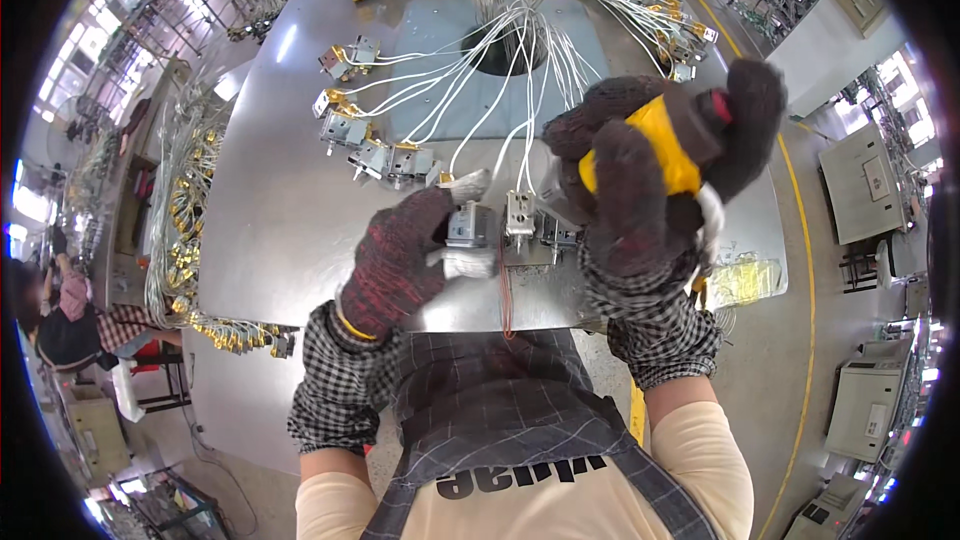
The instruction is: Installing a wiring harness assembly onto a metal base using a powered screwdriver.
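My left hand (398, 258), in a dark red-and-black knit glove with white-wrapped fingertips, grips a small grey metal block (468, 225) near the table's front edge. White wires run to blocks of this kind. To its right stands a metal connector piece (519, 214), and a darker small part (557, 232) lies beyond it. My right hand (630, 195), gloved too, is wrapped round a yellow-and-black power tool (662, 145) raised above the table's right side. The tool's tip is hard to make out behind the glove.
White wires rise through a round hole (500, 52) in the metal table (270, 190). Several metal blocks (370, 155) with wires form an arc at left. Red wire (506, 290) hangs over the front edge. A yellowish clear packet (745, 280) lies at right. Another person (75, 325) sits far left.
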`<control>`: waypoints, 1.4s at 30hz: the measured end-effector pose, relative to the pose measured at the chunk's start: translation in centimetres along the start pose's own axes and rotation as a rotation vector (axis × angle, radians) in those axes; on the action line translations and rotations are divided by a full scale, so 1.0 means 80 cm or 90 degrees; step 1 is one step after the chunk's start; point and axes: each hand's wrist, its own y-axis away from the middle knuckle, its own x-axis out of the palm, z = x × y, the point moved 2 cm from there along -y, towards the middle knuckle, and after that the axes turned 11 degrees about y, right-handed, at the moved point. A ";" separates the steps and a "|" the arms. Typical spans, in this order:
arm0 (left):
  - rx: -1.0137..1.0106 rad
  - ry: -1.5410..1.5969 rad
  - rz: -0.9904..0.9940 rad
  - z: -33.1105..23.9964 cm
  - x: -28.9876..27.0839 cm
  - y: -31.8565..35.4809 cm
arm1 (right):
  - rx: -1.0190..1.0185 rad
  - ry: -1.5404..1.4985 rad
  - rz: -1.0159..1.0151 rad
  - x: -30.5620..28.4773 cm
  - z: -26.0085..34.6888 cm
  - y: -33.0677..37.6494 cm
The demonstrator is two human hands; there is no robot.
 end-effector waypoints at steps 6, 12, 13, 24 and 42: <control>0.006 0.031 -0.016 -0.028 0.022 -0.030 | 0.033 -0.057 -0.185 -0.027 -0.014 -0.015; -0.092 -0.053 0.046 -0.011 0.018 -0.034 | 0.003 -0.104 -0.096 0.008 0.019 0.001; -0.081 -0.075 0.068 -0.016 0.019 -0.037 | 0.018 -0.089 -0.103 0.007 0.021 0.001; -0.063 -0.171 0.069 -0.035 0.026 -0.033 | 0.084 -0.093 -0.153 0.003 0.029 -0.001; -0.219 -0.096 0.142 -0.029 0.022 -0.042 | 0.006 0.152 -0.024 -0.008 0.002 0.008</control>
